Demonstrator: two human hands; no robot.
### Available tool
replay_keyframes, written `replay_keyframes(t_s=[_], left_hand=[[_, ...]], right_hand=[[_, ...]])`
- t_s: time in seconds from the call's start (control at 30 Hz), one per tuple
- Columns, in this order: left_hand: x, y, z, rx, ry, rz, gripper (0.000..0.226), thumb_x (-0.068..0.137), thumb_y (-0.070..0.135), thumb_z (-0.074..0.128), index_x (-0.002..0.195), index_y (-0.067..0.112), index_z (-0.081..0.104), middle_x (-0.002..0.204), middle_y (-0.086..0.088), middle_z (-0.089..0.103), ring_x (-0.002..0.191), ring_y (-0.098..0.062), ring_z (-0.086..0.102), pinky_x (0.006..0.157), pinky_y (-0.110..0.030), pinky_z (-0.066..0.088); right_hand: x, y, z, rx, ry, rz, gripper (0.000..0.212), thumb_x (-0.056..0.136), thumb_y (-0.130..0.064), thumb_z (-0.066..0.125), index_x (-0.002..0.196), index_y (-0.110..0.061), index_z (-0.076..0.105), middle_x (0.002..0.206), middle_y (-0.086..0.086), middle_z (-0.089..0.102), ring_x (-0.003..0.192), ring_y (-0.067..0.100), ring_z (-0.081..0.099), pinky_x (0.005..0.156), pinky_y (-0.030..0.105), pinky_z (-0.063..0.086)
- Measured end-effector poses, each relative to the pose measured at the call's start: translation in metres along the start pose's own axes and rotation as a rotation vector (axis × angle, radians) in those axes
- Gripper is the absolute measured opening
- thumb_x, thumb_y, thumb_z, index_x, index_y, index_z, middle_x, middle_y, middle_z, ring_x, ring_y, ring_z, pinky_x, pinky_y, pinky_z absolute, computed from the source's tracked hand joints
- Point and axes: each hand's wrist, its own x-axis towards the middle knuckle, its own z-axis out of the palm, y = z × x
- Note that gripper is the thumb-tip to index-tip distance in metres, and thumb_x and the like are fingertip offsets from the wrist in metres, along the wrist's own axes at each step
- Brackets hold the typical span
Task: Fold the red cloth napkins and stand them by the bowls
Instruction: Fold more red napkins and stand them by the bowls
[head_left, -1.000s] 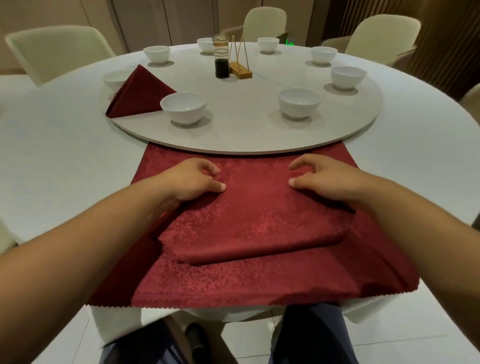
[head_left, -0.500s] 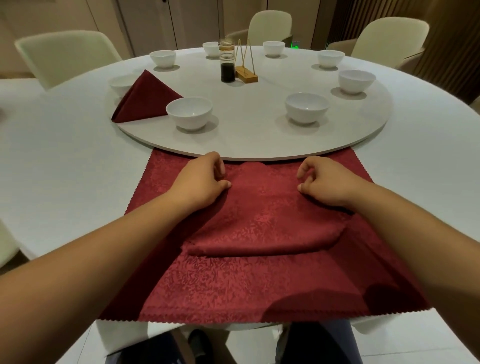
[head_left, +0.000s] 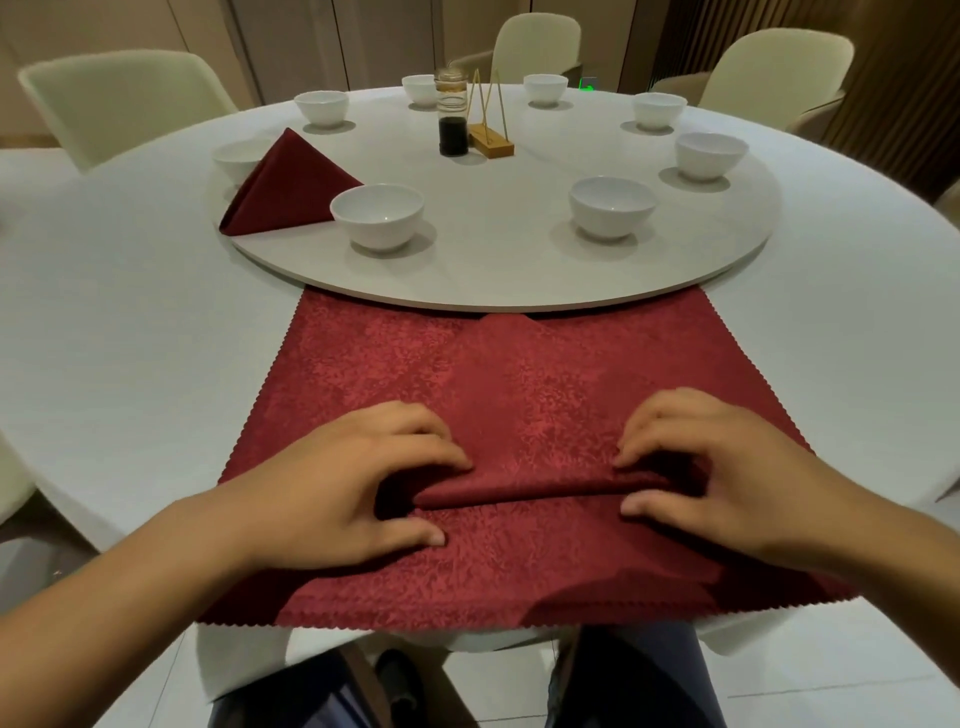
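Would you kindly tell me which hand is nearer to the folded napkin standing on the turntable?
Left. The left hand pinches the flat napkin just this side of the folded napkin; the right hand pinches it farther to the right.

The far edge of the flat red napkin (head_left: 519, 374) slips out of sight under the rim of the round turntable (head_left: 519, 305). Both ends of its raised fold are covered by the left hand (head_left: 337, 488) and the right hand (head_left: 727, 483), whose forearms are cut off by the near and side edges. At far left, the standing folded napkin (head_left: 291, 187) hides most of one white bowl (head_left: 235, 158), and the table (head_left: 104, 312) hides the far chairs' (head_left: 537, 47) lower parts.
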Motion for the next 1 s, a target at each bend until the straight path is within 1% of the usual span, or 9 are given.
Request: replay_keyframes(t_s=[0.1,0.23,0.33,0.47,0.6,0.7,0.77,0.87,1.0], left_hand=[[-0.003,-0.007,0.007,-0.023,0.065,0.009,0.043,0.092,0.053,0.067,0.129,0.033,0.063,0.126,0.023,0.058,0.121,-0.006,0.056,0.099,-0.033,0.05],[0.008,-0.013,0.009,-0.042,0.181,-0.004,0.022,0.094,0.037,0.068,0.113,0.027,0.071,0.107,0.022,0.067,0.101,0.0,0.063,0.086,-0.029,0.053],[0.016,-0.015,0.009,-0.124,0.308,-0.103,0.012,0.091,0.028,0.072,0.1,0.027,0.064,0.091,0.018,0.067,0.084,-0.005,0.065,0.075,-0.03,0.051],[0.033,-0.018,0.007,-0.222,0.416,-0.23,0.019,0.095,0.016,0.068,0.094,0.026,0.052,0.085,0.01,0.062,0.077,-0.013,0.06,0.074,-0.028,0.047],[0.044,-0.03,0.008,-0.321,0.303,-0.281,0.021,0.097,0.009,0.064,0.095,0.029,0.069,0.098,0.018,0.07,0.095,-0.002,0.065,0.086,-0.016,0.047],[0.044,-0.033,0.009,-0.377,0.238,-0.333,0.014,0.094,0.019,0.07,0.101,0.029,0.077,0.103,0.022,0.073,0.102,0.005,0.065,0.09,-0.008,0.043],[0.041,-0.035,0.006,-0.388,0.188,-0.353,0.023,0.084,0.03,0.079,0.107,0.029,0.077,0.107,0.022,0.072,0.105,0.006,0.064,0.093,-0.008,0.042],[0.04,-0.037,-0.003,-0.478,0.126,-0.389,0.038,0.075,0.028,0.086,0.112,0.029,0.077,0.111,0.023,0.072,0.106,0.005,0.065,0.091,-0.006,0.042],[0.044,-0.04,-0.007,-0.564,0.13,-0.442,0.039,0.073,0.022,0.086,0.11,0.027,0.078,0.107,0.014,0.076,0.102,-0.002,0.07,0.09,-0.008,0.046]], right_hand=[[-0.004,0.009,0.013,-0.043,-0.008,-0.026,0.032,0.082,-0.056,0.069,0.105,-0.033,0.071,0.106,-0.023,0.061,0.105,0.006,0.059,0.089,0.029,0.05],[0.007,0.015,0.019,-0.112,0.056,-0.083,0.017,0.09,-0.041,0.065,0.101,-0.028,0.07,0.097,-0.019,0.065,0.094,0.006,0.061,0.082,0.034,0.053],[0.018,0.012,0.014,-0.084,0.091,-0.025,0.008,0.091,-0.029,0.067,0.099,-0.03,0.064,0.091,-0.019,0.065,0.084,0.002,0.062,0.076,0.024,0.051],[0.037,0.021,0.008,0.072,0.151,0.079,0.019,0.096,-0.014,0.063,0.097,-0.029,0.052,0.086,-0.011,0.062,0.073,0.01,0.058,0.065,0.014,0.041],[0.049,0.032,0.012,0.123,0.1,0.116,0.022,0.096,-0.012,0.063,0.095,-0.033,0.064,0.098,-0.02,0.067,0.094,0.005,0.064,0.085,0.022,0.048],[0.049,0.035,0.009,0.222,0.016,0.151,0.019,0.087,-0.016,0.077,0.1,-0.029,0.073,0.102,-0.024,0.07,0.098,-0.003,0.065,0.091,0.014,0.047],[0.049,0.038,0.004,0.259,-0.041,0.17,0.03,0.079,-0.018,0.084,0.106,-0.029,0.074,0.106,-0.025,0.07,0.103,-0.006,0.064,0.094,0.01,0.043],[0.052,0.042,-0.001,0.299,-0.057,0.195,0.037,0.077,-0.015,0.086,0.109,-0.029,0.075,0.108,-0.021,0.072,0.104,-0.005,0.064,0.096,0.01,0.042],[0.06,0.045,0.004,0.317,0.024,0.209,0.025,0.081,-0.015,0.082,0.103,-0.026,0.076,0.1,-0.016,0.074,0.096,-0.002,0.067,0.089,0.01,0.044]])
